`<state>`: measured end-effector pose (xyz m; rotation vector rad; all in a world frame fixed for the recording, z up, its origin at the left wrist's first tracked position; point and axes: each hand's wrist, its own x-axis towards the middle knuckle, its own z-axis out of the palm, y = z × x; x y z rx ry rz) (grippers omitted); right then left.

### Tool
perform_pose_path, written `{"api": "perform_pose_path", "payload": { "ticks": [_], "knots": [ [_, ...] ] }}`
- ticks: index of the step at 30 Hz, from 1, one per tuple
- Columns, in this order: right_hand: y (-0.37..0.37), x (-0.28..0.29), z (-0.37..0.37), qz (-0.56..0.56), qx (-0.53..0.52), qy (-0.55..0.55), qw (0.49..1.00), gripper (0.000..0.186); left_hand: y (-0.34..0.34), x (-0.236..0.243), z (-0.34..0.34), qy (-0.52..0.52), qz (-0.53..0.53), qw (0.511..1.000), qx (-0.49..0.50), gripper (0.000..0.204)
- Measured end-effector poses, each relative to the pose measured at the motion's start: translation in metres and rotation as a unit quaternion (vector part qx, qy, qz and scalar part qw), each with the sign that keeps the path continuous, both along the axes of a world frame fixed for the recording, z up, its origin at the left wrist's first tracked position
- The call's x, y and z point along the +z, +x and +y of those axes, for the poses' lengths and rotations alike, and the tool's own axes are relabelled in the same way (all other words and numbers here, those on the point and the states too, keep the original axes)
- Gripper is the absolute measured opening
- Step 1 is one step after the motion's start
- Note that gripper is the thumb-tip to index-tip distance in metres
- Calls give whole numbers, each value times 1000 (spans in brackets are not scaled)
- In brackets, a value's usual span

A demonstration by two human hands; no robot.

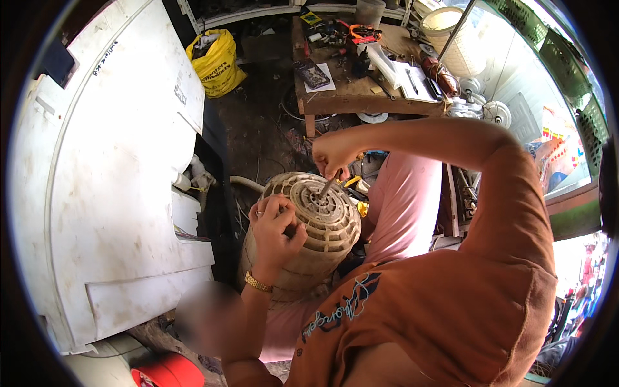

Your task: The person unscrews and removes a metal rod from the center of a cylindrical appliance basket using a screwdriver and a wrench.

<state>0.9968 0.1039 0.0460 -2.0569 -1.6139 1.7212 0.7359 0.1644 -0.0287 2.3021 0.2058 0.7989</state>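
Note:
A beige, slotted plastic washing-machine drum (293,255) stands between my legs. Its ringed round end (310,197) faces up, grimy with dirt. My right hand (335,153) is closed around a tool with a grey shaft (327,188), held tilted, its tip at the hub in the middle of that end. The fist hides the tool's handle, so its exact kind does not show. With curled fingers, my left hand (276,226) grips the drum's upper left edge. A ring and a gold watch (258,282) are on that hand and wrist.
A large white appliance panel (129,193) stands close on the left, a yellow bag (217,63) behind it. Ahead is a wooden workbench (361,104) crowded with tools and papers. Something red (169,371) lies at the lower left. A grey hose (245,182) runs behind the drum.

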Motion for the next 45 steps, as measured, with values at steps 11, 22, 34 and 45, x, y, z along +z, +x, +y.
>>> {"api": "perform_pose_path", "payload": {
  "ticks": [11,22,34,45],
  "knots": [
    [-2,-24,3,9,39,-31,999,19,0,2,-2,6,3,1000,-11,13],
    [-13,-40,-3,68,-62,-40,995,23,3,1,-1,-3,-2,1000,-11,14],
    [-14,-30,0,51,-39,-66,996,23,-1,-3,-1,12,-9,1000,-15,14],
    [18,-82,-59,293,-548,319,716,21,14,-7,20,-27,-14,999,26,18]
  ]
}}
